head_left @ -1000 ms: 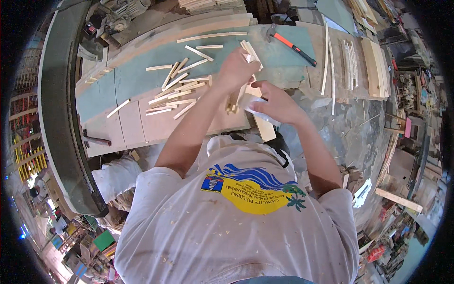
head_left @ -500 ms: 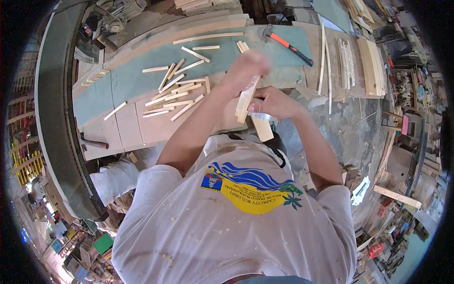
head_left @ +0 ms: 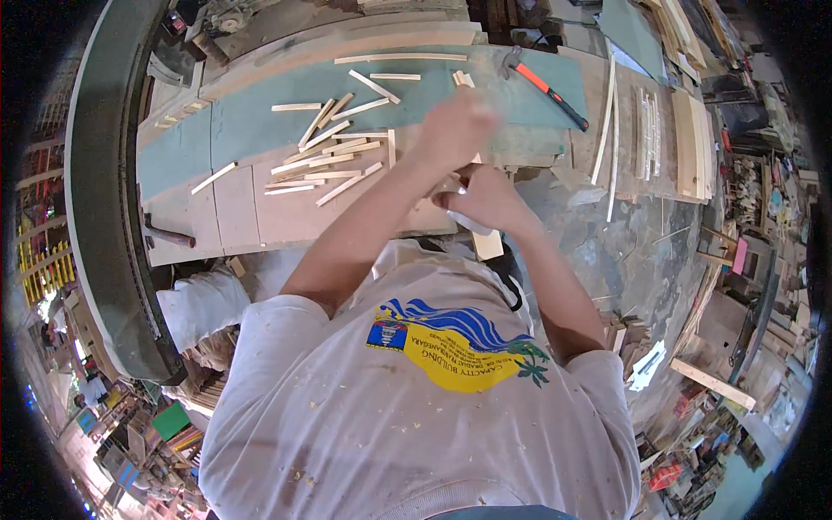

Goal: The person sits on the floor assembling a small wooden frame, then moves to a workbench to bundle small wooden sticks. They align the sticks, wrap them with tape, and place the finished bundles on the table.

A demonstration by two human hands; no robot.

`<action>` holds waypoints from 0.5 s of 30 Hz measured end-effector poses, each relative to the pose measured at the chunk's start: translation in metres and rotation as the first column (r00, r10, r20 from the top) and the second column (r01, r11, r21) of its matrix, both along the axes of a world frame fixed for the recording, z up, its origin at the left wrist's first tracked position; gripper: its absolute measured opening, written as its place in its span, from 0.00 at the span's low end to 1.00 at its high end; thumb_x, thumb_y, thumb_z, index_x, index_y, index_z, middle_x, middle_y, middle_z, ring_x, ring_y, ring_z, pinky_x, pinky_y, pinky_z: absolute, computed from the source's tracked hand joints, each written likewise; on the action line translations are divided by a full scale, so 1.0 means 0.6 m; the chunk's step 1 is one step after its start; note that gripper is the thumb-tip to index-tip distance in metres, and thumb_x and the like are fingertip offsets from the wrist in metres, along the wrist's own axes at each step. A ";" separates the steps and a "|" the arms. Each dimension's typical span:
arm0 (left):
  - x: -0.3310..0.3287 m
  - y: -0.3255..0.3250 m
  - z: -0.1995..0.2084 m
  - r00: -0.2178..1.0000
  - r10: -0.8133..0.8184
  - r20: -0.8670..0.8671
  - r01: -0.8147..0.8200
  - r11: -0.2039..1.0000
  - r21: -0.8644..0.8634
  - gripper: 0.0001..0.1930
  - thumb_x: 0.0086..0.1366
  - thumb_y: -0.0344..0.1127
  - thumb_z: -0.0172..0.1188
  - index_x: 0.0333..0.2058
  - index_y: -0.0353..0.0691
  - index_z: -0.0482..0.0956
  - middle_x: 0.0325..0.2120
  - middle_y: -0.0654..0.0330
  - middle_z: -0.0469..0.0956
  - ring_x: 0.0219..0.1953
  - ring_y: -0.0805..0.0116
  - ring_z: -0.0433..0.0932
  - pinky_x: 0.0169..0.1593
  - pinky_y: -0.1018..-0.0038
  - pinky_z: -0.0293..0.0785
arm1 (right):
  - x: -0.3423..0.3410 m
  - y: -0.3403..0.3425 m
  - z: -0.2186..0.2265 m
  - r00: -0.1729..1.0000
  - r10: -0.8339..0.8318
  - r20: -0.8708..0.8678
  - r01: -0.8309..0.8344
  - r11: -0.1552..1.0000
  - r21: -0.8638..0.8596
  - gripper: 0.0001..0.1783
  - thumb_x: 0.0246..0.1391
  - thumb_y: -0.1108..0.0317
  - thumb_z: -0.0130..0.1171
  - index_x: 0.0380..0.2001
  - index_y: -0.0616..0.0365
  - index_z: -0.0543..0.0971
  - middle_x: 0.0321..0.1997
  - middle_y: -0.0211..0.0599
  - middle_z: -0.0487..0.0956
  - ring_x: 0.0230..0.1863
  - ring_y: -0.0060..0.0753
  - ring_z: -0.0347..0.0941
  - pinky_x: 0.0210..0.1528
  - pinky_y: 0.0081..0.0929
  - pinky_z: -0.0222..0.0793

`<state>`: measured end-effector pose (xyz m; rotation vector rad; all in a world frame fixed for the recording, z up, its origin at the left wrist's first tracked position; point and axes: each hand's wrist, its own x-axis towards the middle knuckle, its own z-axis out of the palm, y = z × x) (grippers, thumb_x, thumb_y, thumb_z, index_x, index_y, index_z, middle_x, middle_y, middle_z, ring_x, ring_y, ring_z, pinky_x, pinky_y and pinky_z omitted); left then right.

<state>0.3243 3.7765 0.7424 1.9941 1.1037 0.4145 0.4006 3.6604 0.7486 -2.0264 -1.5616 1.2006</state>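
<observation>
My left hand [head_left: 458,130] is over the bench, its fingers smeared by motion, so its grip is unclear. Just below it, my right hand [head_left: 492,199] is closed, thumb and fingers curled round pale wooden strips mostly hidden by both hands. Ends of wooden strips [head_left: 463,79] show beyond my left hand. Shiny clear film [head_left: 473,223] hangs under my right hand. Close to my waist, the end of a flat pale board [head_left: 489,246] sticks out. To the left lie several loose wooden sticks [head_left: 322,162], scattered and overlapping.
A claw hammer [head_left: 548,89] with an orange and black handle lies at the far right of the bench [head_left: 186,160]. Long strips [head_left: 604,121] and stacked boards [head_left: 689,147] are farther right. A dark beam [head_left: 108,173] stands at left, near a dark curved handle [head_left: 169,234].
My right hand has turned and drawn in beneath the left, covering the film-wrapped strips that showed between them before. The view has shifted slightly.
</observation>
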 end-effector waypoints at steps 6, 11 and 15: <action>-0.020 0.029 0.025 0.944 0.034 0.328 0.232 0.640 -0.733 0.12 0.61 0.39 0.64 0.30 0.37 0.73 0.21 0.58 0.77 0.18 0.70 0.76 0.23 0.71 0.72 | 0.014 -0.018 0.028 0.972 -0.061 -0.228 0.030 0.990 -0.139 0.35 0.46 0.45 0.74 0.48 0.63 0.81 0.44 0.49 0.84 0.45 0.45 0.81 0.50 0.35 0.74; -0.004 0.014 0.015 0.757 0.028 0.653 0.583 0.423 -0.694 0.09 0.62 0.38 0.63 0.33 0.39 0.76 0.17 0.64 0.71 0.15 0.75 0.71 0.18 0.77 0.66 | 0.028 -0.021 0.020 0.955 -0.017 -0.295 -0.013 0.995 -0.101 0.35 0.48 0.43 0.73 0.49 0.62 0.81 0.43 0.45 0.84 0.45 0.40 0.81 0.50 0.34 0.74; 0.011 0.008 0.008 0.798 -0.133 0.588 0.527 0.625 -0.575 0.16 0.63 0.42 0.63 0.41 0.35 0.77 0.20 0.60 0.75 0.21 0.67 0.77 0.25 0.72 0.73 | 0.037 -0.036 -0.036 0.864 -0.072 -0.498 0.067 0.997 -0.028 0.35 0.51 0.46 0.73 0.52 0.62 0.79 0.47 0.44 0.83 0.50 0.38 0.79 0.54 0.35 0.72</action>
